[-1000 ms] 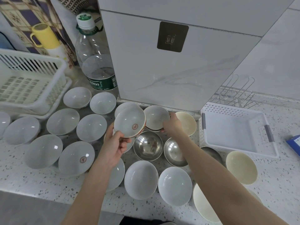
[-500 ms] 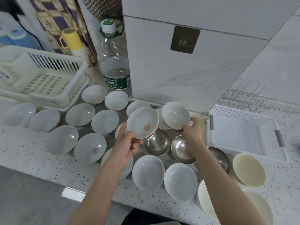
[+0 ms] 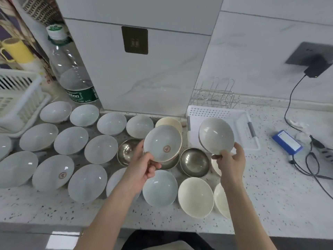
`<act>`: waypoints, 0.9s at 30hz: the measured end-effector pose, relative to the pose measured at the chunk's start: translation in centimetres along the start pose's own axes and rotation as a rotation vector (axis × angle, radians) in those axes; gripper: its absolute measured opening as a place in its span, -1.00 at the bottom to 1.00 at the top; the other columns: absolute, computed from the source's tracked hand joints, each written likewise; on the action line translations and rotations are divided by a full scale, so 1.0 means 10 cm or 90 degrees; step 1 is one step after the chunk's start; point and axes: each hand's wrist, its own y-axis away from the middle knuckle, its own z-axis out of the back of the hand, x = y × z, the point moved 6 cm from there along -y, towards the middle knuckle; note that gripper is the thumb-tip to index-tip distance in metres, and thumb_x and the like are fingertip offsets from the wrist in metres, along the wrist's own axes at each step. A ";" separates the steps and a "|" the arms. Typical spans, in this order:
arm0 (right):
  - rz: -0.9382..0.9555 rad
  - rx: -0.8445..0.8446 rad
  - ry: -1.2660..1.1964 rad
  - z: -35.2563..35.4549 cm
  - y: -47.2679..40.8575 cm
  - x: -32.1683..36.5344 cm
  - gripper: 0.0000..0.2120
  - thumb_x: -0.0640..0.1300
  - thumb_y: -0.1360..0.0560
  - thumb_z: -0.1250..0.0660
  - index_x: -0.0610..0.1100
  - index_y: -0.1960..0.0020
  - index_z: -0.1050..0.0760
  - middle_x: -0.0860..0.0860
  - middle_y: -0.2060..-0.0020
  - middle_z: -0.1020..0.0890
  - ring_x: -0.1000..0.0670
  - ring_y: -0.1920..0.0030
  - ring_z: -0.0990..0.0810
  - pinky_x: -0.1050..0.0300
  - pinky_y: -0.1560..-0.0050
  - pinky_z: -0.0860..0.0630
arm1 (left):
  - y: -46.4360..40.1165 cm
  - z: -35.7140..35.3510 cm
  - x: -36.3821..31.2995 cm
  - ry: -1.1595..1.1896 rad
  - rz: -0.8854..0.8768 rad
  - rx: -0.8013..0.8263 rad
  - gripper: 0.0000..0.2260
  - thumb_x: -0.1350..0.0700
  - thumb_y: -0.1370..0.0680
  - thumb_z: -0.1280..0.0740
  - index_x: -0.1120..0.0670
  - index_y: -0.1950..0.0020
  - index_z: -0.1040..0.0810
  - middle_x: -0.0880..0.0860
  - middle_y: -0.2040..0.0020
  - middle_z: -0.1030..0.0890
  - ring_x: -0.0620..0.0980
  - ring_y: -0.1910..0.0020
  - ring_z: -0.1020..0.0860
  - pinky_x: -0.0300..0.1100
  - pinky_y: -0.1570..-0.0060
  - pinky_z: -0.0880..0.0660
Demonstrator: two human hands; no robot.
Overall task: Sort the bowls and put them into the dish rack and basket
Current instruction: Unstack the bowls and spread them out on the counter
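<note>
We are gripping a marked bowl (image 3: pixel 163 143) in our left hand (image 3: pixel 142 167) and pinching a plain bowl (image 3: pixel 216 135) in our right hand (image 3: pixel 229 159), tilting it over the white basket (image 3: pixel 241 114), probably for dropping in.

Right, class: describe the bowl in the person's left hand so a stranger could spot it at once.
Start at the white basket against the wall, then look just left of it. There the left hand holds a white bowl tilted above the steel bowls. Unlike the plain one in the right hand, it has a red emblem inside.
</note>
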 end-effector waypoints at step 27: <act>-0.041 0.178 0.187 1.89 -1.40 -1.01 -0.50 -0.30 -0.46 -0.15 0.00 -0.37 -0.37 -0.11 0.32 -0.65 0.02 0.36 -0.61 0.11 0.35 -0.52 | 0.48 -2.33 1.46 -0.262 0.026 0.046 -0.41 0.32 -0.54 -0.16 -0.22 -0.44 -0.29 0.09 0.41 -0.66 -0.12 0.47 -0.54 -0.34 0.55 -0.30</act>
